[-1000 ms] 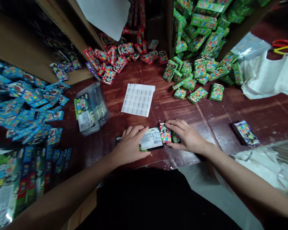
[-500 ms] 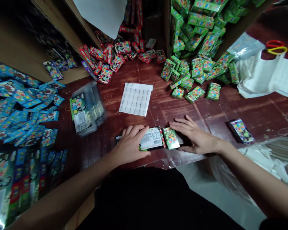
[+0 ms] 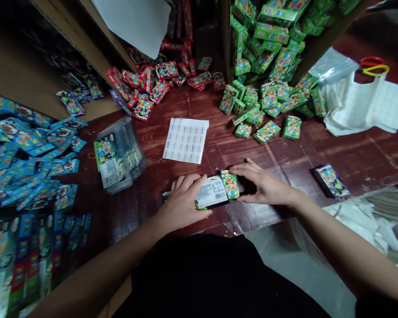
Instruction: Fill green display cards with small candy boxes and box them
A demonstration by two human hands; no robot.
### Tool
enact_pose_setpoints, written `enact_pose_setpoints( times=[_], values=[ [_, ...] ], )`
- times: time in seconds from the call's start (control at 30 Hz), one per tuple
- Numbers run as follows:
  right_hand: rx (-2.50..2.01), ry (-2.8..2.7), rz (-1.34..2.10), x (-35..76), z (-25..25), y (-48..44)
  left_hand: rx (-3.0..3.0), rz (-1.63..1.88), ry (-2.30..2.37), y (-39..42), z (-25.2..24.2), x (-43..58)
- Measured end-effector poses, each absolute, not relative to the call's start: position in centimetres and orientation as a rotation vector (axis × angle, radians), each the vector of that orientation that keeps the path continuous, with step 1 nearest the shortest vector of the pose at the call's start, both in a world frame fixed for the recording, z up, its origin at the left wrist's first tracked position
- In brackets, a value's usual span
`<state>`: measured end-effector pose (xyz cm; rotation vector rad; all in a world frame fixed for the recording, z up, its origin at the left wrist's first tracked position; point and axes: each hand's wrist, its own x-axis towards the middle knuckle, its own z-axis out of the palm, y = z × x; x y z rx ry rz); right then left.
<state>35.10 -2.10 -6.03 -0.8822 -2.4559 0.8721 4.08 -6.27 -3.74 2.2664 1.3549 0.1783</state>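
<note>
Sticker sheet point(image 3: 186, 140) behind pack point(image 3: 213, 193), box point(image 3: 230, 184) on R

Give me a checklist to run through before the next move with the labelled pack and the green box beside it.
1. Pack held steady: ok. The left hand grips the labelled pack flat on the table, barcode label up.
2. Box in place: ok. The green box lies face up against the pack's right edge.
3. Grip on the box: not ok. The right hand only touches it with spread fingertips.
4. Sticker sheet free: ok. It lies flat just beyond the pack, uncovered.
5. Pack's left end: cannot tell. The left hand covers it.
</note>
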Motion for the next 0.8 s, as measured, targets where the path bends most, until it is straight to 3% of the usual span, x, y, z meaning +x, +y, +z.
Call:
enact_pose_setpoints(
  times=[0.47, 0.63, 0.8],
  values=[
    [-0.594, -2.602, 0.985, 32.7, -3.8, 2.7, 2.303, 0.326, 1.557, -5.6, -3.0, 5.8],
    [-0.820, -2.277, 1.050, 30.3, -2.9, 3.7, 1.892, 0.622, 1.809, -4.7, -2.6, 5.9],
    [-1.059, -1.883, 1.346, 26.3, -5.1, 1.6, 1.562, 0.895, 1.636, -4.5, -4.3, 5.1]
  ],
)
